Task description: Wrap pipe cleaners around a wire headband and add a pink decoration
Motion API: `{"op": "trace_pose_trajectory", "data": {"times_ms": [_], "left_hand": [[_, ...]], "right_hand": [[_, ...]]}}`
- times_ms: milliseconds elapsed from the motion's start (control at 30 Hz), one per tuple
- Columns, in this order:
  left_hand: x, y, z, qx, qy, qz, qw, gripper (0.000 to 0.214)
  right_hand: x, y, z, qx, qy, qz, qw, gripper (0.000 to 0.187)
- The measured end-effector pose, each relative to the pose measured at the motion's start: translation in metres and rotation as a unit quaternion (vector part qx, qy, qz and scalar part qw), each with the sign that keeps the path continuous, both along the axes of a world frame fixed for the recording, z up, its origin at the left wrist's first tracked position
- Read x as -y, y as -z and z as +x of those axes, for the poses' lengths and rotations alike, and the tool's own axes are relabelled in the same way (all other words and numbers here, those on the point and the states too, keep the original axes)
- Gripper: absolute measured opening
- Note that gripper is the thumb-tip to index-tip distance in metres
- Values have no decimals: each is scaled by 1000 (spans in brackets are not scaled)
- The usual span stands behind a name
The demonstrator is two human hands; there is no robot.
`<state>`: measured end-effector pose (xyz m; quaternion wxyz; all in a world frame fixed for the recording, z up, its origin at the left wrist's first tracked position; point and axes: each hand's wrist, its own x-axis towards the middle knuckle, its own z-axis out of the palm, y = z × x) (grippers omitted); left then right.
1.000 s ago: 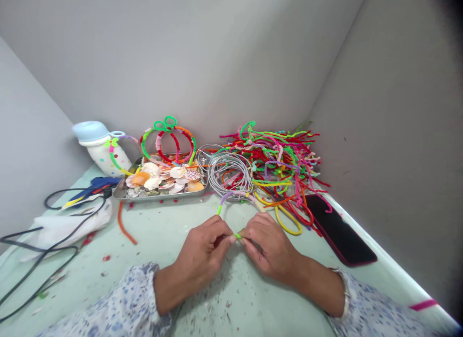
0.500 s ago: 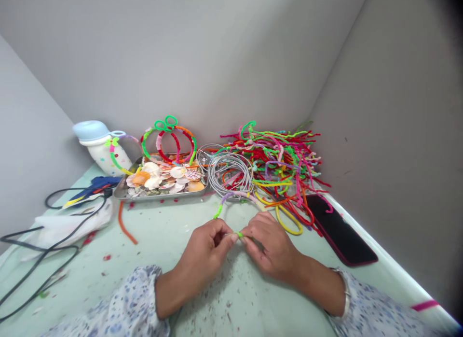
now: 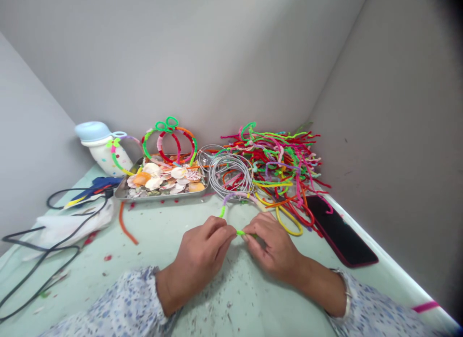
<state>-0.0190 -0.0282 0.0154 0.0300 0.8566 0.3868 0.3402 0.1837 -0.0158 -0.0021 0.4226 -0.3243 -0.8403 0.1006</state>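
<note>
A bright green pipe cleaner (image 3: 240, 232) shows as a short stretch between my fingertips. My left hand (image 3: 203, 247) is closed, its thumb and fingers pinching one side. My right hand (image 3: 273, 240) pinches the other side, and a bit of green shows past its fingers. Just behind the hands curves a band wrapped in purple, green and pale pipe cleaner (image 3: 231, 198); its ends run down behind my hands, so I cannot tell whether it joins the green piece.
Behind stand a metal tray (image 3: 159, 198) of shells, wrapped hoops (image 3: 195, 146), a coil of grey wire (image 3: 213, 180) and a heap of pipe cleaners (image 3: 282, 153). A phone (image 3: 340, 231) lies right. Left are a white bottle (image 3: 108, 156), black cable (image 3: 39, 250) and orange strip (image 3: 126, 226).
My left fingers have curled further over and shifted their pinch. A little more green shows between the hands, and the band's left end sits slightly further right.
</note>
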Motion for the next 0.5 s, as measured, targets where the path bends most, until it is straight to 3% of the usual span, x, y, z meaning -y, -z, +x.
{"op": "trace_pose_trajectory", "data": {"times_ms": [300,500], "left_hand": [[-2,3,-5,-52,6,46,998,21],[-2,1,2,6,7,-58,998,13]], "right_hand": [[0,1,1,3,-3,-4,1000,7],[-2,1,0,25,-14,15,999,6]]}}
